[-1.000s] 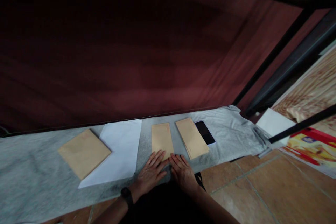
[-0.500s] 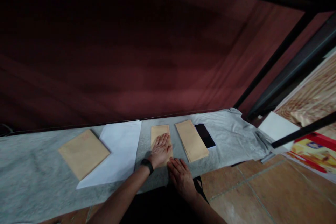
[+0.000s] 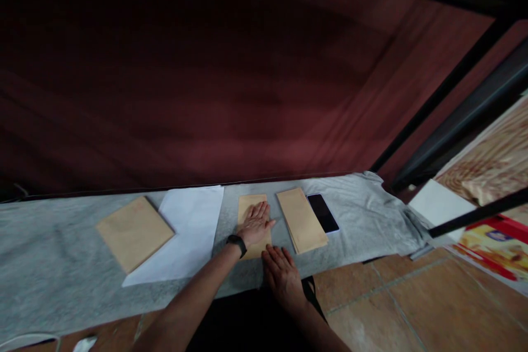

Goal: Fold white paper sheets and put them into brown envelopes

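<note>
A tan paper envelope (image 3: 246, 204) lies upright before me on the grey cloth. My left hand (image 3: 254, 224), with a black band on its wrist, rests flat on the envelope's middle, fingers stretched out. At the envelope's lower right corner lies my right hand (image 3: 284, 275), palm down, its fingertips at the near edge. Just to the right is a small stack of tan envelopes (image 3: 302, 221), slightly fanned. Left of my hands, white paper sheets (image 3: 187, 225) are spread out, with another pile of tan envelopes (image 3: 136, 234) overlapping their left side.
A dark-screened phone (image 3: 323, 213) sits beside the right stack. Grey cloth (image 3: 363, 214) covers the narrow surface, backed by a dark red panel (image 3: 247, 137). Black metal bars (image 3: 445, 93) slant at the right, near a red and yellow box (image 3: 497, 245). Tiled floor (image 3: 371, 297) lies below.
My left hand has slid slightly up the envelope, its thumb now spread out to the right. My right hand stays almost where it was. The view has shifted a little.
</note>
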Demonstrator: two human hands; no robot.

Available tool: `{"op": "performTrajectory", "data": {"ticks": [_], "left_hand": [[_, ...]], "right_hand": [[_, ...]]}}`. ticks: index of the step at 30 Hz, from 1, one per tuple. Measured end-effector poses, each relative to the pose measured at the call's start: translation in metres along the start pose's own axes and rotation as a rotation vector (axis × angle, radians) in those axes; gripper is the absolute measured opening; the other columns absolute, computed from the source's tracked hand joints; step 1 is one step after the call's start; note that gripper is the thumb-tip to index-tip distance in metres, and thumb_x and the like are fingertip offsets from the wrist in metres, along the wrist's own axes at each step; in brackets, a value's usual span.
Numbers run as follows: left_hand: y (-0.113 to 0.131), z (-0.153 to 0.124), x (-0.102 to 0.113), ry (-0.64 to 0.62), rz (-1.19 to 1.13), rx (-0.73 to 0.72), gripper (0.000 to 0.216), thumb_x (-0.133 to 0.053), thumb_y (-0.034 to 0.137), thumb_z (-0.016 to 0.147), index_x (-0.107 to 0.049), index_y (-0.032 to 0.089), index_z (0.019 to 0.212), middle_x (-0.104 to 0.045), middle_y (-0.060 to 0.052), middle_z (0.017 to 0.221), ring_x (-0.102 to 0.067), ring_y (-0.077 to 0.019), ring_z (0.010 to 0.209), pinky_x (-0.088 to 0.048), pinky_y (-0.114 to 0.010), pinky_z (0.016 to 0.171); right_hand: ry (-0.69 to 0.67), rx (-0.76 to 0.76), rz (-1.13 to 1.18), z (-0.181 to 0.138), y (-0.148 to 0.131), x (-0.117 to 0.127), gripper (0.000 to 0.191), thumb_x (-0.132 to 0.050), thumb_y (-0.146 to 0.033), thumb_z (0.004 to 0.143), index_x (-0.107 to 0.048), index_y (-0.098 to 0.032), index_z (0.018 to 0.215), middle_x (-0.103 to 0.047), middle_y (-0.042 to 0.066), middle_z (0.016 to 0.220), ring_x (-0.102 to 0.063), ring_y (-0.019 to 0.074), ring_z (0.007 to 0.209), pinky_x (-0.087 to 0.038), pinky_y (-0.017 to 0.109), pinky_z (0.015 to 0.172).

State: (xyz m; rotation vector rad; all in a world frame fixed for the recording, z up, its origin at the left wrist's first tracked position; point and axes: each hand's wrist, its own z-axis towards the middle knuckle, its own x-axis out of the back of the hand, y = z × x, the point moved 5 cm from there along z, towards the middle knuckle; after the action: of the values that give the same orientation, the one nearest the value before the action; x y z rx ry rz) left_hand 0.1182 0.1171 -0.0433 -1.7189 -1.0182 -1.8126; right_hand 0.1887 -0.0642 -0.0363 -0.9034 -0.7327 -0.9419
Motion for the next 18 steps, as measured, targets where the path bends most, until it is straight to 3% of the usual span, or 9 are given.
{"op": "performTrajectory", "data": {"ticks": [6, 12, 18], "left_hand": [[0.005, -0.044, -0.005, 0.091, 0.019, -0.158, 0.063, -0.025, 0.053, 0.105, -0.029, 0.021, 0.159, -0.034, -0.011, 0.163, -0.026, -0.0228, 0.153, -0.015, -0.048, 0.125], [0.017, -0.090, -0.008, 0.128, 0.029, -0.257, 0.062, -0.029, 0.052, 0.106, -0.030, 0.019, 0.158, -0.035, -0.011, 0.163, -0.028, -0.0228, 0.152, -0.020, -0.048, 0.125], [0.025, -0.127, -0.006, 0.111, 0.065, -0.320, 0.072, -0.034, 0.061, 0.102, -0.028, 0.016, 0.158, -0.035, -0.013, 0.163, -0.024, -0.0254, 0.153, -0.018, -0.047, 0.126]], "right_hand": [[-0.011, -0.008, 0.016, 0.001, -0.001, 0.001, 0.044, -0.050, -0.016, 0.097, -0.058, -0.024, 0.140, -0.064, 0.006, 0.140, -0.056, 0.0219, 0.132, -0.040, 0.044, 0.118], [-0.011, 0.007, -0.001, -0.003, 0.000, -0.001, 0.044, -0.049, -0.014, 0.096, -0.059, -0.022, 0.138, -0.065, 0.007, 0.138, -0.056, 0.0207, 0.133, -0.039, 0.044, 0.119], [-0.008, 0.007, -0.027, -0.007, -0.001, -0.006, 0.050, -0.046, -0.017, 0.099, -0.049, -0.021, 0.149, -0.058, 0.007, 0.146, -0.051, 0.0213, 0.138, -0.035, 0.044, 0.121]]}}
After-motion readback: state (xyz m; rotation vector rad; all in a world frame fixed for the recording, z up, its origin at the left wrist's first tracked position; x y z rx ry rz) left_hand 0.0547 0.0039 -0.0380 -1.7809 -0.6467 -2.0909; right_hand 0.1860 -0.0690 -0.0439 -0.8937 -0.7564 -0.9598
